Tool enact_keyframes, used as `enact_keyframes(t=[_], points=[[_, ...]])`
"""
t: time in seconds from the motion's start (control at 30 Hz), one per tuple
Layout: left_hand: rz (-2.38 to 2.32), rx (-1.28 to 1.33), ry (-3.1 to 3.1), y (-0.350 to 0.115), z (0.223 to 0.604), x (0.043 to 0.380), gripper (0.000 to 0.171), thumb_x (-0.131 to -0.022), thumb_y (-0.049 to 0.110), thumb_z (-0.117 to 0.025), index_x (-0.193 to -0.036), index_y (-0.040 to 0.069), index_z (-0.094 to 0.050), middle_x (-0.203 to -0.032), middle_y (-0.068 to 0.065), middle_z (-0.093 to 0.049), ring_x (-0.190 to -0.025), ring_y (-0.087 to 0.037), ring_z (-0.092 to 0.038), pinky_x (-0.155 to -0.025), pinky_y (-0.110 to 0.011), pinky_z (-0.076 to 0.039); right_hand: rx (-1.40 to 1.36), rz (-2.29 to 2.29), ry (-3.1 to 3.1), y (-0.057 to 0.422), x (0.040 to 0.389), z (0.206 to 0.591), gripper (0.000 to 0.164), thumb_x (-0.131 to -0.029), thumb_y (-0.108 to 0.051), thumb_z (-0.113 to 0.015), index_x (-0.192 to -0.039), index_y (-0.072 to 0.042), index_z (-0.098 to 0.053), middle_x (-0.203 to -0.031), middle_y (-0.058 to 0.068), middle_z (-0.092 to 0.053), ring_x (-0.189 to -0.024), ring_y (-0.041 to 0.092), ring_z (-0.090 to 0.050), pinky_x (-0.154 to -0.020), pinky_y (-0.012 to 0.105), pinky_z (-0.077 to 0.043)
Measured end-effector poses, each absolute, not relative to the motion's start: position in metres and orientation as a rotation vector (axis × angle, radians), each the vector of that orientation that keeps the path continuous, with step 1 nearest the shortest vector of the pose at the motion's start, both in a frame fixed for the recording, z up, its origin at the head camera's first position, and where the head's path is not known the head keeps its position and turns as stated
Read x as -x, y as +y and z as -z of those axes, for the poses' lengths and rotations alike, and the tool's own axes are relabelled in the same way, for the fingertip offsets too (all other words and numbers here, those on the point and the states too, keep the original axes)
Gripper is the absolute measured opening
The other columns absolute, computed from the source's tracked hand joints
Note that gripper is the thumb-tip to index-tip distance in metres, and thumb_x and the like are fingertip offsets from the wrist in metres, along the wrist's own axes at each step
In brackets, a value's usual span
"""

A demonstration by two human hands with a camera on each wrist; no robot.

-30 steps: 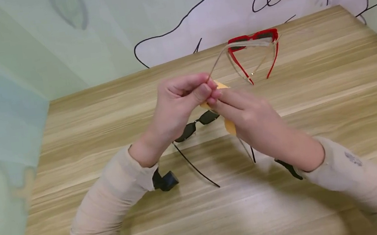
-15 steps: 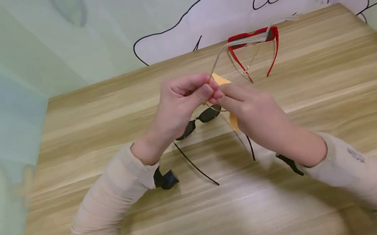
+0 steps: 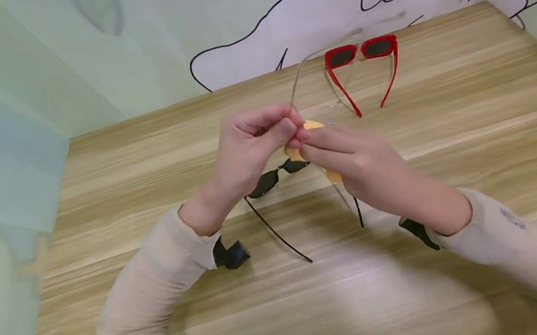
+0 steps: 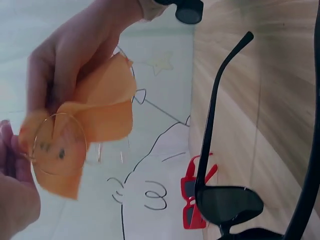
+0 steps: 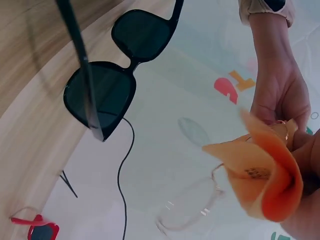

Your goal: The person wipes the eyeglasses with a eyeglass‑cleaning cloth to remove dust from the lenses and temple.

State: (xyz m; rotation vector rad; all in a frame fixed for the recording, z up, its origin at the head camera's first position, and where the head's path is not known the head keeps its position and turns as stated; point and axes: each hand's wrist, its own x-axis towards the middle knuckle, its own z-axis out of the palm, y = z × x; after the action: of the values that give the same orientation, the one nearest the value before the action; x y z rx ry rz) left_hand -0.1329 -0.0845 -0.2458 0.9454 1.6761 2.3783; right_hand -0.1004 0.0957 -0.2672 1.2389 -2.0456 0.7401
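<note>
At the centre of the head view, the left hand (image 3: 249, 156) is pinching the frame of the thin-rimmed glasses (image 4: 60, 145), and the right hand (image 3: 371, 163) is gripping an orange cloth (image 4: 110, 112) at one lens. Black sunglasses (image 3: 264, 185) are lying below the hands; red sunglasses (image 3: 378, 47) are resting upper right on the table (image 3: 125, 190).

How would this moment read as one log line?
left hand: pinches thin-framed glasses | right hand: holds orange cloth at the glasses | red sunglasses, black sunglasses: on table
</note>
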Motion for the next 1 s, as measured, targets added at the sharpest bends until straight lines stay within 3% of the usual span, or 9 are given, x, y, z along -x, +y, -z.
enact_keyframes(t=[0.1, 0.23, 0.3, 0.43, 0.53, 0.63, 0.83, 0.93, 1.0], points=[[-2.432, -0.950, 1.690, -0.088, 0.245, 0.133, 0.014, -0.086, -0.010, -0.057, -0.079, -0.004, -0.068, -0.072, -0.001, -0.066, -0.067, -0.010, -0.062, -0.063, -0.021, -0.051, -1.272, -0.757, -2.020, 0.101, 0.096, 0.266, 0.031, -0.077, 0.020, -0.060, -0.103, 0.005, -0.068, -0.105, 0.016, -0.065, -0.099, 0.029, -0.062, -0.092, 0.041, -0.046], [-2.412, -1.005, 1.632, -0.090, 0.249, 0.132, 0.007, -0.081, 0.011, -0.068, -0.084, 0.015, -0.072, -0.076, 0.000, -0.067, -0.069, -0.011, -0.063, -0.064, -0.023, -0.052, -1.192, -0.669, -2.069, 0.100, 0.092, 0.264, 0.031, -0.079, 0.020, -0.058, -0.106, 0.006, -0.066, -0.105, 0.017, -0.065, -0.100, 0.031, -0.061, -0.092, 0.039, -0.046], [-2.351, -1.061, 1.619, -0.089, 0.251, 0.130, 0.009, -0.081, 0.006, -0.068, -0.087, 0.010, -0.074, -0.079, 0.000, -0.068, -0.071, -0.013, -0.064, -0.064, -0.025, -0.053, -1.124, -0.604, -2.115, 0.097, 0.092, 0.263, 0.032, -0.080, 0.022, -0.055, -0.106, 0.007, -0.065, -0.104, 0.016, -0.064, -0.098, 0.031, -0.060, -0.089, 0.039, -0.048], [-2.236, -1.202, 1.647, -0.088, 0.251, 0.128, 0.013, -0.080, -0.019, -0.059, -0.092, -0.017, -0.064, -0.082, -0.005, -0.070, -0.072, -0.018, -0.066, -0.062, -0.031, -0.054, -1.033, -0.519, -2.195, 0.089, 0.092, 0.260, 0.037, -0.075, 0.027, -0.049, -0.102, 0.006, -0.063, -0.102, 0.014, -0.062, -0.093, 0.030, -0.060, -0.079, 0.039, -0.052], [-2.189, -1.274, 1.679, -0.089, 0.248, 0.128, 0.016, -0.080, -0.022, -0.058, -0.094, -0.027, -0.054, -0.083, -0.007, -0.070, -0.072, -0.018, -0.067, -0.062, -0.032, -0.055, -1.032, -0.535, -2.172, 0.084, 0.094, 0.259, 0.028, -0.076, 0.025, -0.052, -0.095, 0.007, -0.063, -0.098, 0.014, -0.061, -0.089, 0.031, -0.059, -0.076, 0.038, -0.053], [-2.214, -1.250, 1.695, -0.094, 0.245, 0.130, 0.015, -0.080, -0.020, -0.059, -0.095, -0.021, -0.060, -0.084, -0.004, -0.070, -0.073, -0.016, -0.067, -0.063, -0.031, -0.055, -1.137, -0.623, -2.055, 0.083, 0.096, 0.261, 0.019, -0.079, 0.019, -0.061, -0.093, 0.008, -0.067, -0.098, 0.016, -0.065, -0.093, 0.032, -0.062, -0.084, 0.039, -0.051], [-2.294, -1.181, 1.747, -0.102, 0.239, 0.135, 0.035, -0.081, -0.012, -0.063, -0.090, 0.021, -0.074, -0.080, -0.001, -0.069, -0.070, -0.015, -0.065, -0.063, -0.027, -0.054, -1.206, -0.658, -2.014, 0.091, 0.098, 0.264, 0.033, -0.075, 0.023, -0.062, -0.104, 0.008, -0.067, -0.107, 0.019, -0.065, -0.101, 0.032, -0.062, -0.091, 0.040, -0.047], [-2.276, -1.232, 1.686, -0.101, 0.241, 0.135, 0.031, -0.082, -0.006, -0.066, -0.093, 0.022, -0.074, -0.082, -0.001, -0.069, -0.071, -0.016, -0.066, -0.062, -0.027, -0.054, -1.136, -0.639, -2.088, 0.095, 0.100, 0.265, 0.037, -0.074, 0.025, -0.058, -0.105, 0.007, -0.066, -0.106, 0.018, -0.064, -0.098, 0.032, -0.062, -0.088, 0.040, -0.049], [-2.266, -1.235, 1.651, -0.099, 0.243, 0.134, 0.021, -0.082, -0.008, -0.064, -0.094, 0.007, -0.074, -0.083, -0.002, -0.070, -0.072, -0.016, -0.066, -0.063, -0.028, -0.054, -1.145, -0.642, -2.083, 0.092, 0.101, 0.265, 0.032, -0.077, 0.023, -0.057, -0.103, 0.007, -0.067, -0.103, 0.017, -0.064, -0.096, 0.031, -0.062, -0.085, 0.039, -0.050]])
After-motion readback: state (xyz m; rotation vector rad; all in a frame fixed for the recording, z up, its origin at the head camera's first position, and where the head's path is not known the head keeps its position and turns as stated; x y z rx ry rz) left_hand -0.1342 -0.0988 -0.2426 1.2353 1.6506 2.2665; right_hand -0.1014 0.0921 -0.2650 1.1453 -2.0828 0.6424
